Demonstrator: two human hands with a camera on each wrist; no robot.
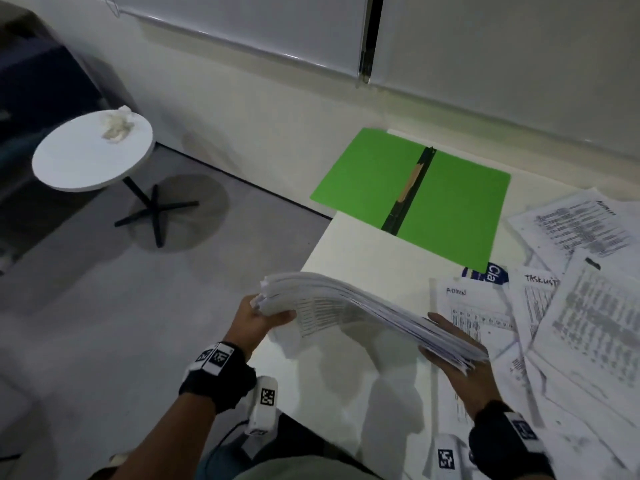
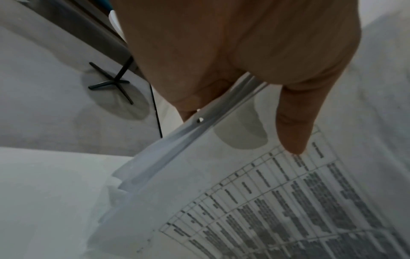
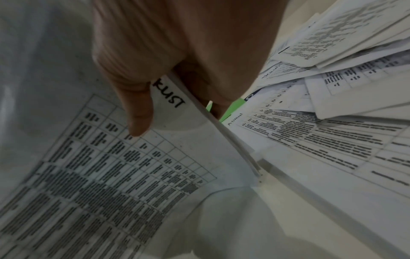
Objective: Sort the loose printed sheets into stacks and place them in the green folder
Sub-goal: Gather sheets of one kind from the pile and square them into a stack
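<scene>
Your left hand (image 1: 256, 318) pinches one end of a thick stack of printed sheets (image 1: 363, 310), thumb on top and fingers underneath, while your right hand (image 1: 460, 358) pinches the other end the same way; the stack bows upward between them, held above the white table (image 1: 346, 244). Beyond it the green folder (image 1: 415, 195) lies open and holds no sheets yet, so filing has not begun. To your right, loose sheets (image 1: 581, 306) lie scattered and overlapping, unsorted. Handwriting reads "ADMIN" on one (image 1: 456, 291) and "TASKLIST" on another (image 1: 540, 279); the held stack's top sheet shows "…KLIST".
</scene>
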